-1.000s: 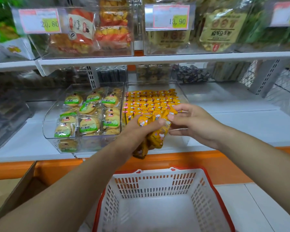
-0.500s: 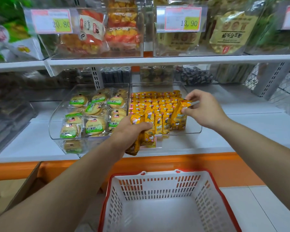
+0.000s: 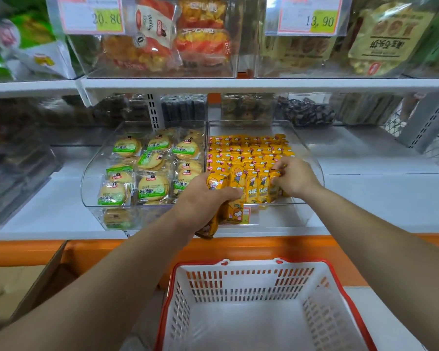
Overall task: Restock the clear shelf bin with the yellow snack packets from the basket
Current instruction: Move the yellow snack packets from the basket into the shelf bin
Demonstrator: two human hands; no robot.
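Observation:
The clear shelf bin [image 3: 312, 158] on the lower shelf holds several rows of yellow snack packets [image 3: 249, 150]. My left hand [image 3: 203, 201] is shut on a bunch of yellow packets [image 3: 232, 211] at the bin's front lip; some hang below my palm. My right hand [image 3: 295, 177] pinches one yellow packet [image 3: 274, 186] standing in the front row at the bin's right side. The white basket with a red rim [image 3: 340, 282] sits below the shelf; nothing shows inside it.
A second clear bin [image 3: 91, 178] with green-labelled round biscuits stands to the left, touching the first. An upper shelf [image 3: 238, 84] with price tags overhangs. A cardboard box [image 3: 36, 287] sits at lower left. The orange shelf edge [image 3: 276, 247] runs in front of the basket.
My right hand took one packet from the bunch, carried it right and lowered it into the bin's front row. My left hand stayed at the bin's front with the bunch.

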